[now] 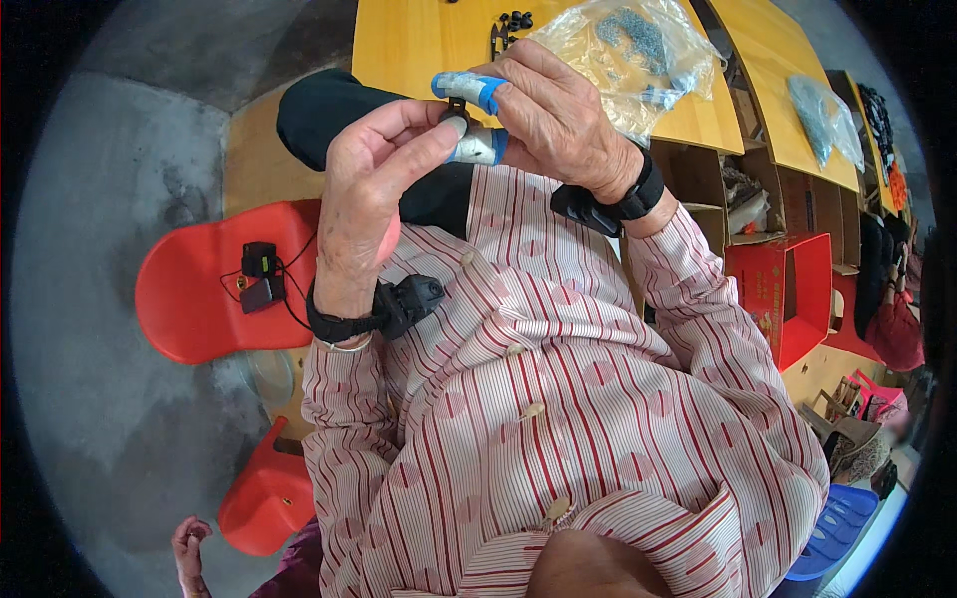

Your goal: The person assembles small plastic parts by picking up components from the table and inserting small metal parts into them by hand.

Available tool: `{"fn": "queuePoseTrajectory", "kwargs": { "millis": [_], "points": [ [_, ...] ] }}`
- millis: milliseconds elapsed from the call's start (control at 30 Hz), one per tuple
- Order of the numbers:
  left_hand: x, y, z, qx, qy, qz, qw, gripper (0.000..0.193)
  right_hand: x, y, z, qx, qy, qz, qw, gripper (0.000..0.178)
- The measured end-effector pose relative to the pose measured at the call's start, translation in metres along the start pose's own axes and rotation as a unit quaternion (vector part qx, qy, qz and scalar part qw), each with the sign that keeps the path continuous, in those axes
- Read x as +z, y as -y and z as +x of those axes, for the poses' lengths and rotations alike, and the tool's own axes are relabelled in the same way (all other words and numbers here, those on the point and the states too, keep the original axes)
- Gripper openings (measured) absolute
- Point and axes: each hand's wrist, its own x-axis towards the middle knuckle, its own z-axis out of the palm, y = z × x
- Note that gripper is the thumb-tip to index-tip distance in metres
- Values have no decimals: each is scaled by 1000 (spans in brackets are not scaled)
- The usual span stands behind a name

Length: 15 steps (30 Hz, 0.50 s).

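Above my lap, at the near edge of a yellow table, my two hands meet around a small black part [458, 106]. My left hand [371, 164] pinches it between thumb and fingers. From the other side, the thumb and forefinger of my right hand [563, 118] close on the same part; both digits are wrapped in silvery-white and blue tape [477, 90]. The part's exact kind is too small to make out, and fingers cover some of it. Just beyond the right hand lies a clear plastic bag [573, 38] with many small grey metal pieces [638, 38].
Small black pieces [516, 20] and black-handled snips [495, 40] lie on the yellow table [409, 40]. A red chair [189, 289] with black devices stands at left. A red box [807, 299] is at right. Another person's hand [189, 543] shows at lower left.
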Motion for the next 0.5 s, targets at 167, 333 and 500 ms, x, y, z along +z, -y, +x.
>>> {"fn": "queuePoseTrajectory", "kwargs": {
  "millis": [167,333,500],
  "points": [
    [-1,-2,-1,18,4,36,999,21,1,-1,-2,-1,13,-5,1000,38],
    [-6,2,-2,29,-1,83,996,19,6,2,2,10,-4,34,999,36],
    [-12,7,-1,6,9,13,1000,21,8,5,3,34,42,56,997,37]
  ]
}}
